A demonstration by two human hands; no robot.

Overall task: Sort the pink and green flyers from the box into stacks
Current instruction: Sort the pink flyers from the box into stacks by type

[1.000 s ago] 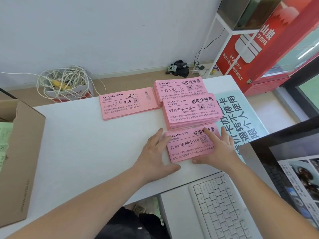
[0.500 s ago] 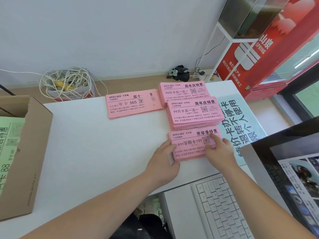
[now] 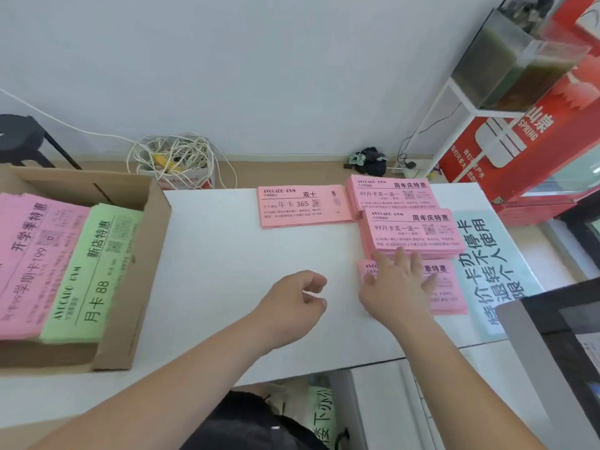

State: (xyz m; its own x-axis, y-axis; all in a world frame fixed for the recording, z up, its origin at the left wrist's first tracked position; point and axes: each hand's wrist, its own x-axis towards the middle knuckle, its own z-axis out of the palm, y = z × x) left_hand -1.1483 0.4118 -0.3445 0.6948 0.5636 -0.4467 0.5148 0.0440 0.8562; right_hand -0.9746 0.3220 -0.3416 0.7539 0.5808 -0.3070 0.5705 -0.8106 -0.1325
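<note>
Right hand [image 3: 396, 290] flat, fingers spread, on nearest pink flyer stack [image 3: 448, 293] on white surface [image 3: 243, 271]; left hand [image 3: 289, 303] loosely curled, holding nothing; green flyers [image 3: 87, 274] lie in cardboard box [image 3: 136, 287], far left.

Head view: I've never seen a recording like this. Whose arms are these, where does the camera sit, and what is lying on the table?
There is no machine here. These are a person's two bare hands, filmed by a wide-angle camera worn on the head, looking forward and down. The right hand rests with straight fingers on the nearest pink stack on the white table. Three more pink stacks lie beyond it. The left hand, above bare table, is loosely curled and holds nothing. The cardboard box at the left holds pink flyers and green flyers.
</note>
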